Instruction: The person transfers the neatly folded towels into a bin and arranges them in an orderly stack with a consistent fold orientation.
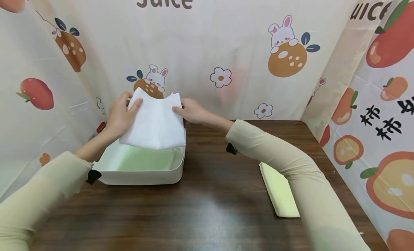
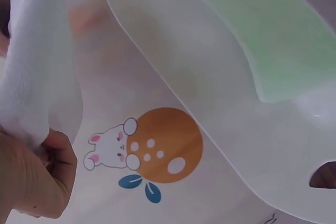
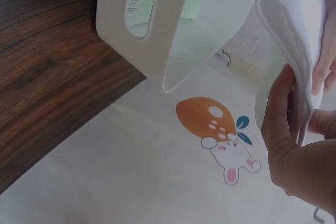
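Both hands hold up a folded white towel (image 1: 155,123) above a white plastic basket (image 1: 142,177). The left hand (image 1: 120,116) pinches its upper left corner, thumb on the near face. At the upper right corner, the right hand (image 1: 193,111) pinches the cloth between thumb and fingers. In the left wrist view the towel (image 2: 37,61) hangs beside the basket, clear of its rim. A light green folded cloth (image 1: 145,158) lies flat inside the basket, partly hidden behind the towel. The right wrist view shows the towel's folded layers (image 3: 289,30) edge-on between the fingers.
A pale yellow folded cloth (image 1: 279,191) lies on the dark wooden table (image 1: 207,208), partly covered by the right sleeve. Fruit-printed curtains (image 1: 245,35) stand behind and at both sides. A small red object (image 1: 101,127) shows behind the left forearm.
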A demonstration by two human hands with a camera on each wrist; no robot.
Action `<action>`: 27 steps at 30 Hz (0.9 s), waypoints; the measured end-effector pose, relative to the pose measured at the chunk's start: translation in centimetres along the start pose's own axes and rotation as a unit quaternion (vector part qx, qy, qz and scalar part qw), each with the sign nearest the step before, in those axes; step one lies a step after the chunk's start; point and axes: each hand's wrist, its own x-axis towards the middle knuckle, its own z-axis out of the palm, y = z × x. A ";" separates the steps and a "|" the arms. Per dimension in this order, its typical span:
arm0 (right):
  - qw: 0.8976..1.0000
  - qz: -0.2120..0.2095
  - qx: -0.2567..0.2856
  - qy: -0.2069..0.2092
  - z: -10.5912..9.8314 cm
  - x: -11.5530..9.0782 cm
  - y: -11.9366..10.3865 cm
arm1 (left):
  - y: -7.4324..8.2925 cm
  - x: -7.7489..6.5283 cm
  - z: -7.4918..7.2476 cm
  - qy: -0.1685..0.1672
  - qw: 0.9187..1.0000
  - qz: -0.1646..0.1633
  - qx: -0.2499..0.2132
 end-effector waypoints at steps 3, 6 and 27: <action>1.000 0.009 0.020 -0.006 0.5 0.1 -0.3 | -0.3 -0.1 -0.2 0.002 1.000 0.003 0.008; 0.999 0.017 0.040 -0.020 0.9 0.3 -0.3 | -0.6 -0.2 -0.3 -0.004 1.000 0.002 0.013; 0.981 0.100 0.149 -0.080 2.6 1.4 -0.7 | -2.2 0.3 -0.3 -0.065 0.995 -0.008 0.073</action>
